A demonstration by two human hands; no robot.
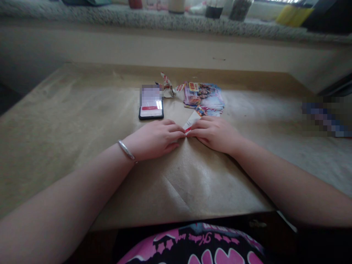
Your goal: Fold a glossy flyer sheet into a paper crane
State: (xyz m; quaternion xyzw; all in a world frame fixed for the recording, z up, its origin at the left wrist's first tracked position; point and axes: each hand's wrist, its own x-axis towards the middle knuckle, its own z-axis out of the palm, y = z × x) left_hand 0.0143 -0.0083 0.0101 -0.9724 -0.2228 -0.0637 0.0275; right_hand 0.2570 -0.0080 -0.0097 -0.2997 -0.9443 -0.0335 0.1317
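Both hands rest on the brown paper-covered table [68, 121], fingertips meeting at the middle. My left hand [155, 139], with a silver bangle at the wrist, has its fingers curled and pinches the near end of a small folded piece of white and red paper [191, 121]. My right hand [216, 134] is also closed, its fingers pressed on the same folded paper from the right. The paper's free end sticks up and away between the two hands.
A phone [151, 102] with a lit screen lies just beyond my left hand. A stack of colourful printed sheets [204, 96] and folded paper scraps [168, 87] lie behind my right hand. A stone ledge [110, 16] with jars runs along the back.
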